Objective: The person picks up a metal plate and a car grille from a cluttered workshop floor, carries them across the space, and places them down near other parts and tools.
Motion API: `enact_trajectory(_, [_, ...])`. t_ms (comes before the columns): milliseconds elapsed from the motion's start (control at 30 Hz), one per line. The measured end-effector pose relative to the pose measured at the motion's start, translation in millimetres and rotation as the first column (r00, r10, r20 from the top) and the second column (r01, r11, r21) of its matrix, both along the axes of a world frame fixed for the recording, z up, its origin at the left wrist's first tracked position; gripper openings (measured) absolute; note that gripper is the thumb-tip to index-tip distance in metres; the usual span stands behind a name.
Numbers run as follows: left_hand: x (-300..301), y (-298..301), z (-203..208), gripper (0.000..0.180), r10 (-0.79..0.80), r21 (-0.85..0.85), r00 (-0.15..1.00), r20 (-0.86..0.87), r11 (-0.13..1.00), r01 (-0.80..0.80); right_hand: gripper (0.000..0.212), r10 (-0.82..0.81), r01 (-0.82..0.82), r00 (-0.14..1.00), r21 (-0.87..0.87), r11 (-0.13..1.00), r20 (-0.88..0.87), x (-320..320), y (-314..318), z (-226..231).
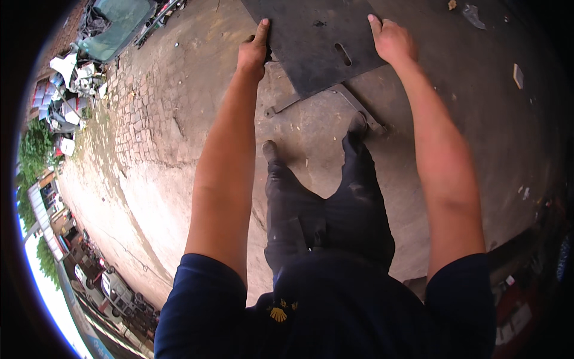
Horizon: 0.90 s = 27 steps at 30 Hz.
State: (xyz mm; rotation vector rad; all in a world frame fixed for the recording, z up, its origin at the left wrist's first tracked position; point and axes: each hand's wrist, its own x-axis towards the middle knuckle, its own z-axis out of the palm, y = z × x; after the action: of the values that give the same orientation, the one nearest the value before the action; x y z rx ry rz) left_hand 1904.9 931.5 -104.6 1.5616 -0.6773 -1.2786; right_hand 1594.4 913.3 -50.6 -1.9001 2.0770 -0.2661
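The left hand (254,52) clasps the left edge of the slotted dark flat panel (317,51), the right hand (394,43) its right edge, thumbs foremost; metal legs (287,106) splay beneath the panel.

Black panel (311,51) cropped by the top edge, angled frame (355,102) partly hidden beneath.

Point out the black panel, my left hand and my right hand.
Black panel (315,48), head view: its flat face.
Left hand (253,52), head view: its middle.
Right hand (395,44), head view: its middle.
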Motion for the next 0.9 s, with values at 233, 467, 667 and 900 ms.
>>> enact_trajectory(233, [45.1, 36.1, -10.5, 0.068, -0.185, -0.055, 0.983, 0.008, 0.981, 0.186, 0.059, -0.226, 0.225, 0.974, -0.042, 0.973, -0.017, 51.6, 119.0, -2.7])
enact_trajectory(467, [68.2, 42.4, -12.2, 0.077, -0.259, -0.017, 0.962, 0.090, 0.965, 0.261, 0.062, -0.188, 0.182, 0.982, -0.210, 0.961, -0.009, 69.7, 106.1, -16.0])
enact_trajectory(667, [65.6, 46.4, 10.4, 0.070, -0.282, 0.115, 0.948, 0.146, 0.957, 0.267, 0.056, -0.293, 0.295, 0.956, -0.151, 0.944, 0.030, 87.6, 133.2, 7.5])
enact_trajectory(900, [61.6, 42.3, 14.5, 0.074, -0.377, 0.117, 0.894, 0.242, 0.926, 0.359, 0.059, -0.299, 0.273, 0.952, -0.253, 0.928, -0.069, 78.8, 138.7, -0.8])
